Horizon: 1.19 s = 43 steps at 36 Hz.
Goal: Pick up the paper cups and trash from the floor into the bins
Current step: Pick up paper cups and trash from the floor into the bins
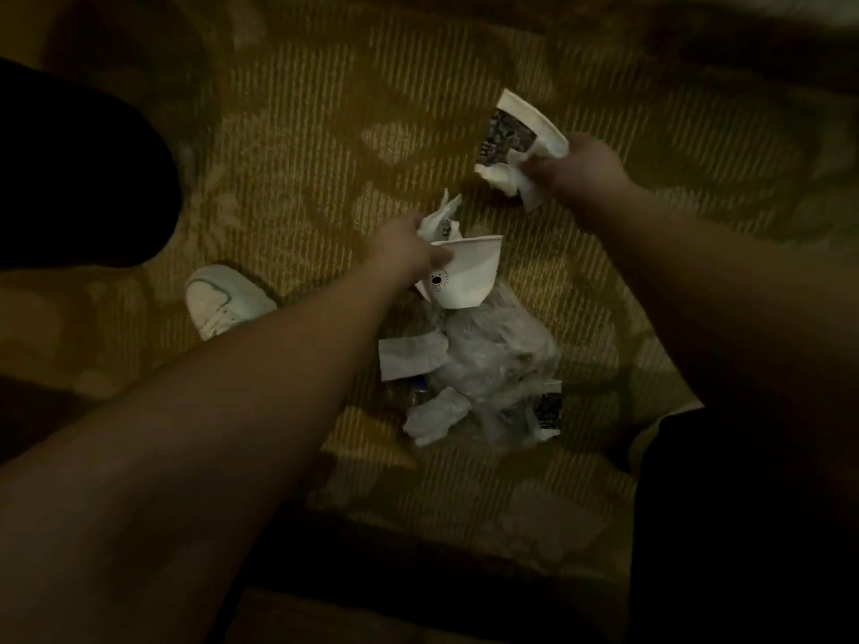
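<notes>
My left hand (pixel 406 251) grips a white paper cup (pixel 467 276) with a small printed face, together with crumpled white paper (pixel 441 223) above it. My right hand (pixel 581 172) holds a dark-patterned paper cup (pixel 511 127) and a wad of white tissue (pixel 516 181). Below the left hand, a heap of trash lies on the carpet: a crumpled clear plastic bag (pixel 492 360), a white paper scrap (pixel 406 357), a crumpled tissue (pixel 434 413) and a dark-printed piece (pixel 548 411). No bin is in view.
Patterned yellow-brown carpet (pixel 302 155) covers the floor. A white shoe (pixel 223 297) stands left of the heap. A large dark shape (pixel 79 178) fills the left edge. Dark clothing (pixel 743 504) fills the lower right. The scene is dim.
</notes>
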Each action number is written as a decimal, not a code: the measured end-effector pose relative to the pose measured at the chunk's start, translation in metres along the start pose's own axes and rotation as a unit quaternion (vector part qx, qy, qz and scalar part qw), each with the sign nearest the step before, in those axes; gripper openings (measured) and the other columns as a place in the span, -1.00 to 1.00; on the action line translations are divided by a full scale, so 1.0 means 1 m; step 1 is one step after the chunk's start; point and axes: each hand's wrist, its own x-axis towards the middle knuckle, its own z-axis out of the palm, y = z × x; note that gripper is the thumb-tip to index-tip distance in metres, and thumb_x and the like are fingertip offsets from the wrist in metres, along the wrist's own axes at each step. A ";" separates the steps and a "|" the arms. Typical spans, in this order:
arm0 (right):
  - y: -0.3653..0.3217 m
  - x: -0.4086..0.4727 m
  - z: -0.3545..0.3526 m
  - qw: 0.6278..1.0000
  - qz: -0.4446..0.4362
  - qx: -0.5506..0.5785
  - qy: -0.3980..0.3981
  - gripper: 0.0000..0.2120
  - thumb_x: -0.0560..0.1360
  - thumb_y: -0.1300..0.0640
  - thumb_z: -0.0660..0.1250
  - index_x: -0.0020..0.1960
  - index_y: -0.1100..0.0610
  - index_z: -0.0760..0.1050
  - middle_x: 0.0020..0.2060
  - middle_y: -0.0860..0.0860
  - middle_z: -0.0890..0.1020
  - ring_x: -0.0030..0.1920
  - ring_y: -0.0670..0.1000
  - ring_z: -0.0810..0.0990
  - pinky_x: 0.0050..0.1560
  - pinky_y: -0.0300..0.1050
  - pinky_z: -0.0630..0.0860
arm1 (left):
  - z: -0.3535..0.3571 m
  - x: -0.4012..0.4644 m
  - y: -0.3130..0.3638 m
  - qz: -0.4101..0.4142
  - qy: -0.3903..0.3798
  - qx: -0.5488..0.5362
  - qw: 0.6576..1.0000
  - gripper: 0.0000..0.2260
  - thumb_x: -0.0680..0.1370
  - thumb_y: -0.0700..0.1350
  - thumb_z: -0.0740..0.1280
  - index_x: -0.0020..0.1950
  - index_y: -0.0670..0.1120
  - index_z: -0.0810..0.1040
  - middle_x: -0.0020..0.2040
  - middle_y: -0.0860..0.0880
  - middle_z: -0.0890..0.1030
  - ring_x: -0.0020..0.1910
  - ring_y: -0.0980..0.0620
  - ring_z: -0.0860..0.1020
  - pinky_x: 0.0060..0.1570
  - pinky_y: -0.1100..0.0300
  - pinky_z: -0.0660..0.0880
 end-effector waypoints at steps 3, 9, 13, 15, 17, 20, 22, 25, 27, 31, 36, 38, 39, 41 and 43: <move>-0.008 -0.021 -0.016 1.000 0.012 0.023 0.002 -0.53 0.50 -0.02 0.46 0.35 0.08 0.45 0.01 -0.05 0.61 0.00 -0.05 0.63 -0.14 -0.16 0.60 | -0.025 -0.013 0.003 0.006 0.000 -0.040 0.999 -0.36 0.46 -0.10 0.53 0.49 -0.09 0.39 0.36 -0.11 0.52 0.21 -0.13 0.55 0.08 0.02 0.58; -0.048 -0.068 -0.027 0.999 -0.012 0.039 0.031 -0.58 0.51 0.07 0.46 0.31 0.10 0.46 0.01 -0.03 0.59 -0.04 -0.06 0.60 -0.13 -0.19 0.56 | -0.084 -0.053 0.010 0.016 0.021 -0.117 0.993 -0.40 0.43 -0.14 0.55 0.43 -0.11 0.44 0.31 -0.09 0.55 0.20 -0.09 0.55 0.21 -0.01 0.53; -0.078 -0.102 -0.022 0.998 -0.036 0.043 0.021 -0.63 0.51 0.13 0.45 0.28 0.09 0.49 0.02 -0.02 0.62 0.03 0.00 0.63 0.06 -0.03 0.62 | -0.127 -0.087 0.013 0.035 0.028 -0.174 0.984 -0.51 0.45 -0.18 0.53 0.35 -0.13 0.51 0.21 -0.06 0.60 0.12 -0.04 0.56 0.07 0.10 0.51; -0.094 -0.122 -0.016 0.998 -0.051 0.040 0.013 -0.63 0.50 0.13 0.47 0.28 0.10 0.49 0.04 -0.01 0.63 0.05 0.03 0.65 0.16 0.05 0.60 | -0.151 -0.107 0.011 0.040 0.044 -0.193 0.979 -0.55 0.43 -0.16 0.55 0.29 -0.11 0.54 0.16 -0.04 0.62 0.09 -0.04 0.58 0.10 0.06 0.55; -0.113 -0.146 -0.008 0.997 -0.068 0.033 0.007 -0.57 0.49 0.11 0.48 0.32 0.12 0.48 0.09 0.02 0.63 0.09 0.06 0.64 0.19 0.08 0.58 | -0.175 -0.125 0.007 0.043 0.060 -0.212 0.975 -0.57 0.42 -0.16 0.55 0.25 -0.11 0.55 0.11 -0.02 0.63 0.04 -0.01 0.60 0.00 0.10 0.57; -0.137 -0.180 0.008 0.995 -0.084 0.051 -0.015 -0.57 0.48 0.14 0.49 0.31 0.10 0.48 0.11 0.02 0.64 0.09 0.06 0.64 0.19 0.08 0.58 | -0.209 -0.157 -0.004 0.047 0.079 -0.253 0.963 -0.61 0.44 -0.19 0.53 0.23 -0.06 0.55 0.04 0.01 0.63 -0.05 0.06 0.60 -0.13 0.19 0.53; -0.151 -0.202 0.021 0.993 -0.096 0.057 -0.034 -0.65 0.48 0.16 0.49 0.21 0.05 0.49 0.06 0.00 0.65 0.07 0.05 0.66 0.17 0.07 0.59 | -0.231 -0.177 -0.019 0.046 0.094 -0.274 0.956 -0.61 0.43 -0.19 0.54 0.22 -0.05 0.56 0.05 0.00 0.66 0.01 -0.01 0.63 0.03 0.06 0.58; -0.170 -0.234 0.044 0.990 -0.122 0.040 -0.055 -0.69 0.48 0.15 0.49 0.18 0.09 0.52 0.03 0.01 0.67 0.03 0.05 0.68 0.09 0.02 0.62 | -0.260 -0.207 -0.044 0.042 0.111 -0.302 0.946 -0.62 0.42 -0.17 0.55 0.21 -0.04 0.57 0.06 -0.01 0.66 0.04 -0.03 0.64 0.12 -0.01 0.57; -0.181 -0.254 0.061 0.989 -0.131 0.026 -0.063 -0.69 0.48 0.15 0.49 0.20 0.12 0.53 0.01 0.02 0.68 0.00 0.04 0.69 0.05 0.00 0.63 | -0.277 -0.224 -0.063 0.040 0.122 -0.324 0.937 -0.59 0.44 -0.16 0.53 0.25 -0.05 0.55 0.10 -0.01 0.66 0.06 -0.04 0.63 0.11 -0.01 0.57; -0.203 -0.285 0.101 0.984 -0.161 -0.005 -0.079 -0.78 0.46 0.14 0.50 0.06 0.04 0.53 -0.04 0.02 0.68 -0.04 0.03 0.68 0.02 -0.01 0.62 | -0.310 -0.253 -0.105 0.033 0.142 -0.363 0.920 -0.58 0.48 -0.21 0.50 0.31 -0.09 0.51 0.01 0.03 0.63 -0.02 0.03 0.62 -0.20 0.19 0.53; -0.228 -0.313 0.154 0.975 -0.191 -0.024 -0.108 -0.77 0.47 0.18 0.48 0.08 0.08 0.52 -0.04 0.03 0.68 -0.05 0.02 0.67 0.04 -0.01 0.59 | -0.354 -0.270 -0.152 0.008 0.168 -0.390 0.905 -0.68 0.50 -0.17 0.49 0.17 -0.09 0.46 -0.04 0.05 0.58 -0.11 0.09 0.53 -0.30 0.21 0.39; -0.236 -0.317 0.175 0.972 -0.200 -0.039 -0.121 -0.73 0.42 0.12 0.51 0.08 0.07 0.53 -0.01 0.04 0.69 0.00 0.06 0.68 0.16 0.12 0.59 | -0.371 -0.266 -0.169 -0.001 0.196 -0.395 0.898 -0.59 0.45 -0.15 0.53 0.25 -0.11 0.51 0.07 -0.02 0.63 0.03 -0.02 0.58 -0.18 0.13 0.50; -0.240 -0.316 0.186 0.970 -0.204 -0.050 -0.123 -0.66 0.39 0.06 0.53 0.11 0.08 0.54 0.00 0.04 0.70 0.02 0.07 0.68 0.17 0.16 0.59 | -0.379 -0.263 -0.175 -0.002 0.209 -0.401 0.892 -0.56 0.43 -0.14 0.55 0.27 -0.10 0.52 0.12 -0.05 0.63 0.07 -0.05 0.59 -0.08 0.07 0.55; -0.249 -0.315 0.205 0.965 -0.215 -0.073 -0.129 -0.55 0.37 0.01 0.53 0.19 0.11 0.52 0.03 0.04 0.69 0.02 0.06 0.68 0.17 0.17 0.59 | -0.395 -0.254 -0.184 -0.007 0.233 -0.412 0.881 -0.58 0.43 -0.15 0.55 0.24 -0.12 0.53 0.15 -0.05 0.62 0.10 -0.07 0.58 0.04 0.01 0.56; -0.259 -0.313 0.223 0.963 -0.220 -0.092 -0.124 -0.60 0.44 0.06 0.51 0.22 0.13 0.51 0.05 0.05 0.67 0.03 0.06 0.66 0.16 0.13 0.59 | -0.410 -0.241 -0.191 -0.016 0.250 -0.411 0.877 -0.59 0.46 -0.15 0.53 0.27 -0.12 0.52 0.16 -0.06 0.60 0.14 -0.09 0.55 0.02 0.01 0.51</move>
